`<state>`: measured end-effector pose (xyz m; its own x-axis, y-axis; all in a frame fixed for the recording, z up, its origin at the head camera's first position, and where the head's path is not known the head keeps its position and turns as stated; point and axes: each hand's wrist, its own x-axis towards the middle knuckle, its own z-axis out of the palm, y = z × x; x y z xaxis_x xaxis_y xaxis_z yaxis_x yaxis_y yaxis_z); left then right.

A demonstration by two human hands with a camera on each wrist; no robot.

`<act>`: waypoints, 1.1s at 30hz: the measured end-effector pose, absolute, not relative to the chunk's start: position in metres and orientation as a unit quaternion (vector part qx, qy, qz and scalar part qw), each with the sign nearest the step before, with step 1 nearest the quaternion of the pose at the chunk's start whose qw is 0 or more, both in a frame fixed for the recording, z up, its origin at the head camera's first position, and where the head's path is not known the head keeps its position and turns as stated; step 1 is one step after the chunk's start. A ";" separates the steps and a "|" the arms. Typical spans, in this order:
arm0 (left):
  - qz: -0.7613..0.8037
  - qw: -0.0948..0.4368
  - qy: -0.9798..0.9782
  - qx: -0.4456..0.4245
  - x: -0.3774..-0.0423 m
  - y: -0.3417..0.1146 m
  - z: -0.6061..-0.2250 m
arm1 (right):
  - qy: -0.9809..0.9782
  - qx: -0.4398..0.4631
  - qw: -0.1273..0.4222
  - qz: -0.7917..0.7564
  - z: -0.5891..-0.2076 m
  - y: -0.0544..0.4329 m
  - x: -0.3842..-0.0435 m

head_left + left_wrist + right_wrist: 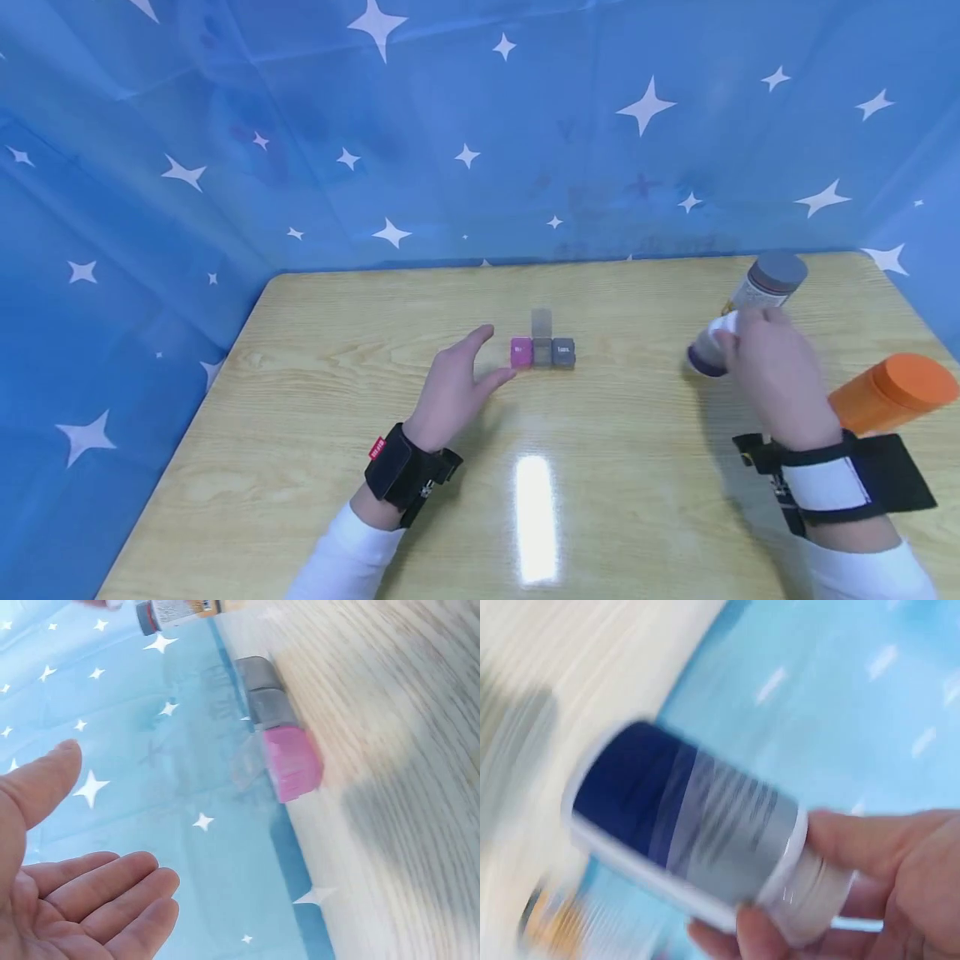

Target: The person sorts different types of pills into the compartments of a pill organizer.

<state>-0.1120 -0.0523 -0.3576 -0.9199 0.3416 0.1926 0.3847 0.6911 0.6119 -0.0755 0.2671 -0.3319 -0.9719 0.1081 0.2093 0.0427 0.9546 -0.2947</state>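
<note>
A small pill organizer (562,353) sits mid-table, with one pink compartment (294,761) and two grey ones; a translucent lid (541,322) stands raised behind the middle compartment. Just left of the pink end, my left hand (452,387) has its thumb and fingers spread apart, holding nothing. On the right side, my right hand (783,379) grips a white bottle (682,817) with a navy and grey label around its cap end. This bottle is tilted, its base toward the lower left in the head view, and motion blurs it in the right wrist view.
Behind the right hand stands a bottle with a grey cap (778,271). An orange bottle (892,392) is beside the right wrist. A blue star-patterned cloth (450,108) hangs along the table's back and left edges.
</note>
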 end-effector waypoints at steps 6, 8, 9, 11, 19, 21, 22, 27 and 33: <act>-0.403 0.031 -0.887 -0.222 -0.107 -0.052 -0.354 | -0.968 0.156 0.079 0.178 -0.333 0.187 -0.059; -0.433 0.009 -0.872 -0.230 -0.105 -0.051 -0.356 | -0.966 0.177 0.072 0.175 -0.340 0.170 -0.057; -0.448 -0.006 -0.864 -0.232 -0.103 -0.050 -0.357 | -0.966 0.180 0.073 0.172 -0.344 0.165 -0.056; -0.474 -0.032 -0.848 -0.234 -0.101 -0.050 -0.360 | -0.966 0.178 0.080 0.167 -0.349 0.159 -0.056; -0.464 -0.116 -0.827 -0.295 -0.096 -0.032 -0.373 | -0.963 0.176 0.094 0.181 -0.354 0.159 -0.057; -0.450 -0.142 -0.826 -0.309 -0.097 -0.022 -0.380 | -0.962 0.175 0.098 0.184 -0.355 0.159 -0.057; -0.447 -0.156 -0.822 -0.316 -0.098 -0.016 -0.384 | -0.962 0.173 0.098 0.186 -0.356 0.159 -0.057; -0.469 -0.199 -0.803 -0.310 -0.107 0.003 -0.405 | -0.959 0.163 0.087 0.216 -0.360 0.155 -0.057; -0.459 -0.180 -0.819 -0.295 -0.109 0.009 -0.408 | -0.955 0.168 0.087 0.228 -0.361 0.148 -0.055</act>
